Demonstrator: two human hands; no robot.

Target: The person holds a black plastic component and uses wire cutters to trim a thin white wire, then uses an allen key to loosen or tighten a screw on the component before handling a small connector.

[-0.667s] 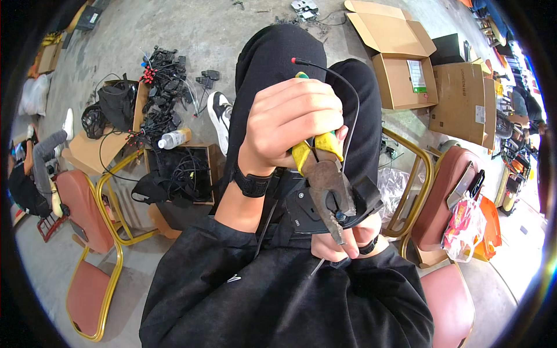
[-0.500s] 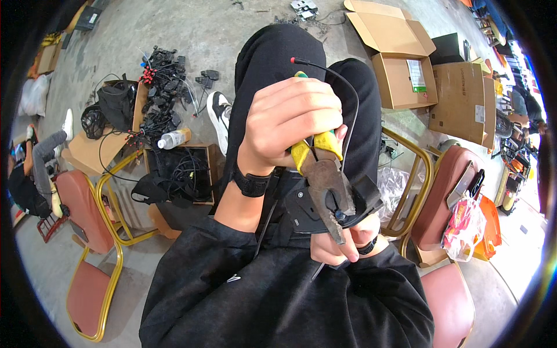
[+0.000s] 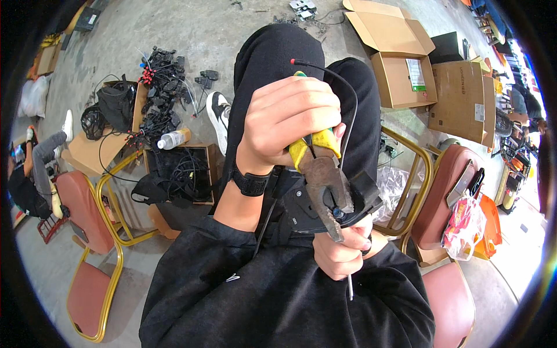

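Observation:
My left hand point(image 3: 293, 116) is wrapped round pliers point(image 3: 326, 180) with yellow-and-green handles. Their worn metal jaws are apart and point down toward my right hand point(image 3: 342, 252). Behind the jaws is a black plastic device point(image 3: 295, 207) with a curved part on its right side; a small dark blue spot shows between the jaws. A thin dark cable point(image 3: 355, 107) with a red tip arcs over my knee and passes behind the pliers. My right hand is closed below the jaws, and a thin pale cable end sticks out beneath it. Its fingers partly hide what they grip.
A heap of black adapters and cables point(image 3: 165, 87) lies on the floor to the left. Near it are a bottle point(image 3: 174, 139) and a box of cables point(image 3: 200, 159). Cardboard boxes point(image 3: 458, 98) stand at right. Brown chairs with gold frames point(image 3: 96, 203) flank me.
My right hand has shifted slightly right and turned, and the cable end below it has moved right and now points down. My left hand and the pliers have barely moved.

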